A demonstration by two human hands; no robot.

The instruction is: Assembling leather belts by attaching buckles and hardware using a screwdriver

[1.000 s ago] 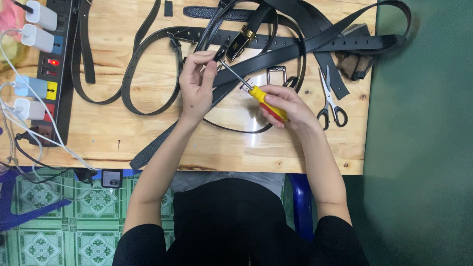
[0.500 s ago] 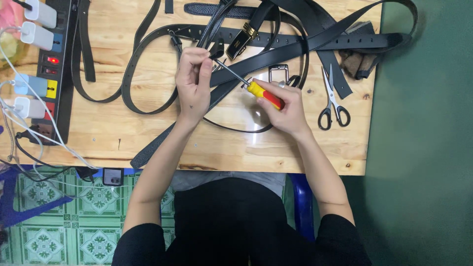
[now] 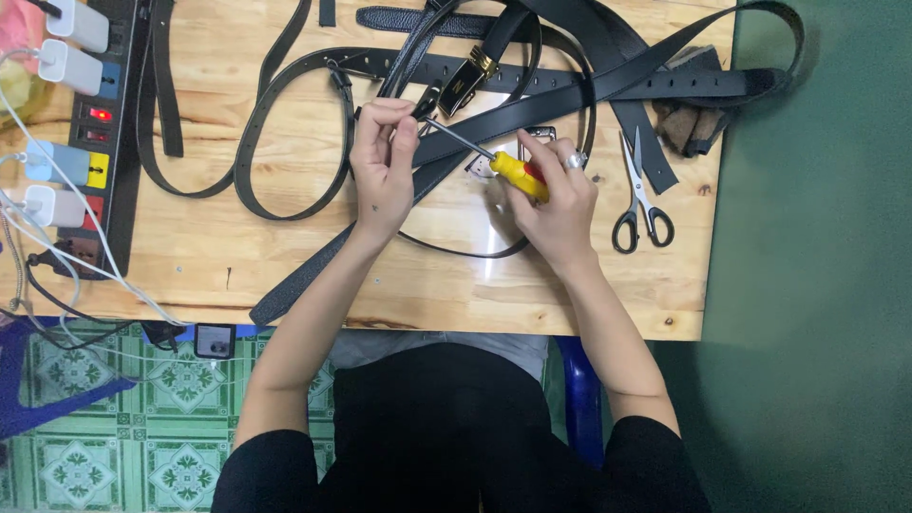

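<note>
Now left hand (image 3: 382,157) pinches black belt (image 3: 532,104); right hand (image 3: 556,195) grips yellow-handled screwdriver (image 3: 494,163); scissors (image 3: 641,195) near.

wooden table (image 3: 285,247), green patterned tile floor (image 3: 95,456)

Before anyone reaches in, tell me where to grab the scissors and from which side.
Take the scissors by the black finger loops, coming from the table's near edge: the loops point toward the person, the blades point away, and they lie flat, apart from the right hand.

Scissors (image 3: 642,203), power strip (image 3: 106,133), perhaps chargers (image 3: 63,65).
</note>
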